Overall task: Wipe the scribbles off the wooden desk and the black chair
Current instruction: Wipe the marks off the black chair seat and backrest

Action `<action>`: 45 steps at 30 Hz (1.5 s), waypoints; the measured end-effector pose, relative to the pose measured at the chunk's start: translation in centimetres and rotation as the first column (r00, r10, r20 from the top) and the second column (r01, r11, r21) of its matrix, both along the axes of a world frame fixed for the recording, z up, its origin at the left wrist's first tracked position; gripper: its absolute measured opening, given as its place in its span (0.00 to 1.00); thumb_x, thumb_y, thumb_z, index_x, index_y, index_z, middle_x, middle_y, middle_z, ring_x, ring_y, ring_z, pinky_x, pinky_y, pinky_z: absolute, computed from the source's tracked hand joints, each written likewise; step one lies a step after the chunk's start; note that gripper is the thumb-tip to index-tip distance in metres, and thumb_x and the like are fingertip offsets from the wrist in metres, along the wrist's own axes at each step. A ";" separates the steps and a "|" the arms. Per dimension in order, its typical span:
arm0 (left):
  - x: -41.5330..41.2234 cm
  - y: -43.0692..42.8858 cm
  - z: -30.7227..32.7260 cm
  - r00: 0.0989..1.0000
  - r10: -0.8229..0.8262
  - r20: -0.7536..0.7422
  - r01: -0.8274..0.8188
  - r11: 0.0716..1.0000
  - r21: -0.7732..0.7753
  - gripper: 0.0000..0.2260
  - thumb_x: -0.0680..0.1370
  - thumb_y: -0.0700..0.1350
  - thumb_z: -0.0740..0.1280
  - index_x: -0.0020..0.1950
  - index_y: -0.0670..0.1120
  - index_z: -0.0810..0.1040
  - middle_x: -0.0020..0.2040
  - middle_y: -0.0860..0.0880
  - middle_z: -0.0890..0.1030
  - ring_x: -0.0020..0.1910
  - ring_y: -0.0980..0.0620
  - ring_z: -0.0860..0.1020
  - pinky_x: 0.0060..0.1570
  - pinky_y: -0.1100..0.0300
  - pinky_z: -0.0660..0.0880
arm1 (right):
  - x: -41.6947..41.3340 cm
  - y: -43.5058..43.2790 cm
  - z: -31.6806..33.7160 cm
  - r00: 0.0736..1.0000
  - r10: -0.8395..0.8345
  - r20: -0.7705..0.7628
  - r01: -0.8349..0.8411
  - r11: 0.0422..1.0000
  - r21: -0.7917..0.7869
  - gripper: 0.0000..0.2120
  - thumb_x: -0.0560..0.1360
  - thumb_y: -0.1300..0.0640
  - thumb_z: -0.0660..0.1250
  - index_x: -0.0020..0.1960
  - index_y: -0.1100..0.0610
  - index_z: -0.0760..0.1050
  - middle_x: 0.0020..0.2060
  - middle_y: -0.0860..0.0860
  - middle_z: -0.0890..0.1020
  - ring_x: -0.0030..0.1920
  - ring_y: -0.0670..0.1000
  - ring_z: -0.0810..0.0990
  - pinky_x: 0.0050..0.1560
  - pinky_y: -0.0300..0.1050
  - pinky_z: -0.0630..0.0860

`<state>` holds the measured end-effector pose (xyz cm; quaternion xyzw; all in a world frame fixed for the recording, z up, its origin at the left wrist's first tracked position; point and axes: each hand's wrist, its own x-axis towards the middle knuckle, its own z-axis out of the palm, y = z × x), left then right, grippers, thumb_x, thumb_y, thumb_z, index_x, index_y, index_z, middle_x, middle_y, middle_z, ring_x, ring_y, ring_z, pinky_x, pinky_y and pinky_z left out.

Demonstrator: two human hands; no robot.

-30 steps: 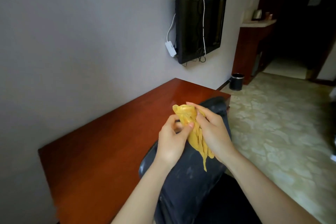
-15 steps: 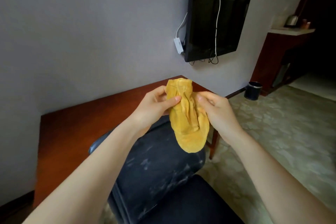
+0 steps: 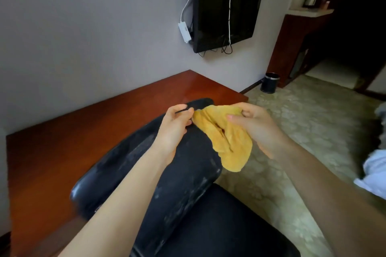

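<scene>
A yellow cloth point(image 3: 227, 142) hangs in the air above the black chair point(image 3: 183, 175), spread between both hands. My left hand point(image 3: 174, 125) pinches its left edge with thumb and fingers. My right hand point(image 3: 254, 125) grips its upper right part, thumb on the front. The chair's backrest carries pale whitish smears, and its seat point(image 3: 225, 227) lies below. The wooden desk point(image 3: 69, 131) stands behind the chair against the grey wall, its reddish top glossy.
A wall-mounted TV point(image 3: 226, 6) with dangling cables hangs above the desk's far end. A small black bin point(image 3: 269, 82) stands on the patterned floor by a dark wooden cabinet point(image 3: 292, 48). White fabric point(image 3: 373, 171) lies at the right edge.
The cloth has been pulled wider between the hands and now hangs lower, over the chair's right side. The view has dipped toward the chair.
</scene>
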<state>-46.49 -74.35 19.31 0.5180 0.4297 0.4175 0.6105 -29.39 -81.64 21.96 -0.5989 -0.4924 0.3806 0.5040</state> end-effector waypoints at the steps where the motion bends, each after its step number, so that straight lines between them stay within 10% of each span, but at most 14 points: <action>1: 0.1 -0.1 -0.3 0.999 0.037 -0.010 -0.037 0.999 0.022 0.14 0.78 0.50 0.65 0.63 0.51 0.71 0.59 0.52 0.76 0.60 0.52 0.75 0.63 0.54 0.69 | 0.2 0.3 -0.1 0.995 -0.053 0.082 0.053 0.999 0.010 0.08 0.77 0.62 0.65 0.49 0.51 0.79 0.46 0.50 0.84 0.51 0.51 0.82 0.52 0.47 0.79; 6: 0.7 -1.3 -1.5 0.980 -0.049 -0.191 0.092 0.970 0.225 0.15 0.78 0.44 0.66 0.64 0.54 0.73 0.62 0.57 0.73 0.54 0.62 0.74 0.45 0.73 0.69 | 1.2 0.5 0.6 0.899 -0.001 0.438 0.012 1.000 -0.023 0.08 0.77 0.63 0.64 0.53 0.53 0.79 0.46 0.48 0.82 0.51 0.49 0.80 0.55 0.49 0.78; 13: 3.0 -3.1 -1.9 0.870 -0.286 -0.401 0.414 0.865 0.283 0.10 0.78 0.44 0.65 0.58 0.53 0.77 0.54 0.53 0.80 0.56 0.56 0.76 0.56 0.63 0.74 | 4.4 -0.2 3.0 0.671 0.340 0.659 -0.354 0.928 -0.118 0.09 0.75 0.63 0.66 0.50 0.51 0.80 0.45 0.46 0.83 0.48 0.46 0.81 0.52 0.48 0.78; 17: 5.0 -4.2 -1.0 0.855 -0.283 -0.435 0.406 0.886 0.222 0.06 0.79 0.43 0.64 0.46 0.45 0.80 0.48 0.49 0.81 0.50 0.53 0.79 0.57 0.58 0.74 | 8.3 0.0 2.9 0.690 0.470 0.551 -0.492 0.862 -0.121 0.08 0.75 0.64 0.68 0.50 0.53 0.80 0.43 0.45 0.83 0.43 0.40 0.81 0.44 0.32 0.77; 22: 10.0 -6.3 0.6 0.917 -0.074 -0.393 0.173 0.960 0.222 0.11 0.79 0.43 0.64 0.48 0.35 0.78 0.44 0.45 0.82 0.45 0.50 0.80 0.53 0.59 0.76 | 14.0 2.8 -2.1 0.804 0.220 0.553 -0.311 0.947 0.075 0.10 0.73 0.54 0.70 0.53 0.45 0.77 0.45 0.41 0.81 0.51 0.44 0.79 0.60 0.46 0.75; 25: 12.3 -6.7 0.6 0.833 0.138 -0.535 0.022 0.959 0.283 0.13 0.77 0.46 0.66 0.46 0.35 0.80 0.45 0.35 0.80 0.38 0.46 0.76 0.45 0.51 0.75 | 14.0 2.0 -3.4 0.846 0.310 0.434 -0.403 0.904 0.140 0.11 0.75 0.49 0.67 0.56 0.43 0.74 0.48 0.37 0.79 0.52 0.37 0.77 0.57 0.38 0.74; 29: 13.2 -8.4 1.3 0.676 0.339 -0.655 -0.140 0.931 0.338 0.13 0.75 0.46 0.69 0.43 0.35 0.78 0.38 0.37 0.76 0.32 0.52 0.68 0.31 0.63 0.65 | 12.2 0.3 -4.5 0.681 0.704 0.203 -0.703 0.706 -0.090 0.16 0.75 0.50 0.67 0.59 0.36 0.67 0.48 0.28 0.73 0.47 0.24 0.72 0.43 0.22 0.70; 33: 12.0 -9.5 1.8 0.569 0.425 -0.703 -0.216 0.903 0.371 0.13 0.73 0.44 0.70 0.34 0.38 0.72 0.30 0.45 0.67 0.28 0.52 0.61 0.22 0.67 0.58 | 8.9 -0.1 -6.3 0.694 0.701 0.164 -0.688 0.713 -0.139 0.18 0.73 0.50 0.71 0.58 0.41 0.68 0.46 0.34 0.76 0.48 0.36 0.76 0.44 0.32 0.71; 38: 7.5 -9.4 0.9 0.482 0.475 -0.736 -0.231 0.880 0.416 0.08 0.74 0.50 0.69 0.40 0.46 0.79 0.40 0.51 0.81 0.43 0.48 0.78 0.46 0.54 0.76 | 6.0 -0.2 -6.6 0.783 0.600 0.163 -0.586 0.800 -0.129 0.05 0.78 0.54 0.65 0.44 0.45 0.75 0.42 0.43 0.81 0.44 0.43 0.78 0.40 0.35 0.71; 45: 3.2 -6.0 -1.8 0.408 0.441 -0.799 -0.249 0.896 0.367 0.18 0.78 0.51 0.62 0.68 0.50 0.71 0.66 0.48 0.74 0.65 0.43 0.71 0.65 0.44 0.66 | 6.5 0.5 -8.2 0.951 0.309 -0.025 -0.308 0.933 -0.187 0.03 0.78 0.55 0.65 0.46 0.51 0.77 0.46 0.53 0.83 0.48 0.54 0.81 0.52 0.53 0.78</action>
